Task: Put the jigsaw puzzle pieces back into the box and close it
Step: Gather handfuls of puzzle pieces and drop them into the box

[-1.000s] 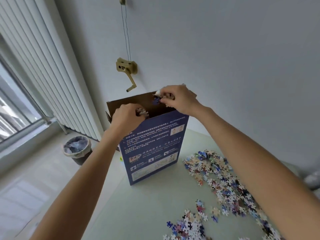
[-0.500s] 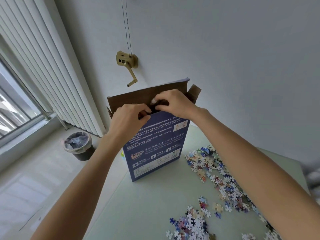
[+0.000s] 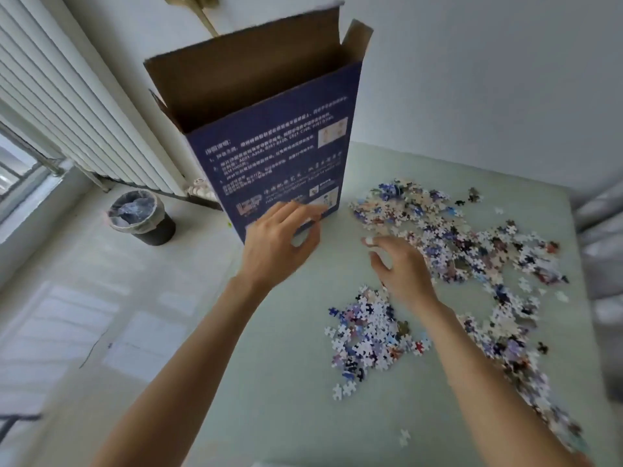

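Observation:
A tall dark-blue puzzle box (image 3: 276,146) stands upright at the far left of the pale green table (image 3: 269,382), its top flaps open and its brown inside showing. Loose jigsaw pieces lie in a wide spread (image 3: 465,244) to the right and in a smaller heap (image 3: 367,335) nearer me. My left hand (image 3: 279,244) hovers in front of the box's lower part with relaxed fingers, holding nothing. My right hand (image 3: 401,267) hangs low over the table between the two groups of pieces, fingers loosely spread and empty.
A dark waste bin (image 3: 141,214) with a plastic liner stands on the floor to the left, below a white radiator (image 3: 84,106). A brass crank fitting (image 3: 199,5) is on the wall behind the box. The table's left edge runs close to the box.
Both hands have left the box's open top and come down towards the table; the pieces they held are gone from them. The view has tilted down.

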Tool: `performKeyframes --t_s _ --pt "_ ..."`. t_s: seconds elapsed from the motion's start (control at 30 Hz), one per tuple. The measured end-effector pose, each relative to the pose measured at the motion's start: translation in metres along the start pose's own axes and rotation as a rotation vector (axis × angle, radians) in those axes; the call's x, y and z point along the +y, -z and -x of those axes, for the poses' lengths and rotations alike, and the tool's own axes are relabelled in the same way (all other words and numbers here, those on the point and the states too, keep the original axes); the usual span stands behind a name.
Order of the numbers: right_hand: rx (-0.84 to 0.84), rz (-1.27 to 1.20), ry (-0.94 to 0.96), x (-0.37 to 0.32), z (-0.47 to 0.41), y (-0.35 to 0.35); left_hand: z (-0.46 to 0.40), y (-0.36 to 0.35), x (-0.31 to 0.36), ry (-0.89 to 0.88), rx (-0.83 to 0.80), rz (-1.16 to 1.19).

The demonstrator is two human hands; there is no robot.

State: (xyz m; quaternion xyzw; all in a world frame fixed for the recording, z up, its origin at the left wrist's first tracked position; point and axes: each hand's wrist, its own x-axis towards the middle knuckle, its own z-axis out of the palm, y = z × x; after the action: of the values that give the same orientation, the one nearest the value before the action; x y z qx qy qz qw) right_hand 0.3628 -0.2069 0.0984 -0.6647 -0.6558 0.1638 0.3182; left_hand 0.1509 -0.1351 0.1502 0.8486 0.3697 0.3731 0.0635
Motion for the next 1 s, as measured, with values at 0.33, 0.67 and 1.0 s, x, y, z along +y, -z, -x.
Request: performKeyframes --t_s 0.33,0.67,1.0 --pt "-0.416 0.246 -0.785 0.084 0.123 -0.036 0.133 -0.129 0.032 0.567 -1.020 -0.032" --pt "-0.344 0.119 -0.527 0.080 0.091 -0.063 0.159 -0.149 0.042 0.430 -1.055 -0.180" --pt "-0.769 0.319 -0.317 0.101 0.013 -0.062 0.161 -0.144 0.034 0.438 -0.980 -0.121"
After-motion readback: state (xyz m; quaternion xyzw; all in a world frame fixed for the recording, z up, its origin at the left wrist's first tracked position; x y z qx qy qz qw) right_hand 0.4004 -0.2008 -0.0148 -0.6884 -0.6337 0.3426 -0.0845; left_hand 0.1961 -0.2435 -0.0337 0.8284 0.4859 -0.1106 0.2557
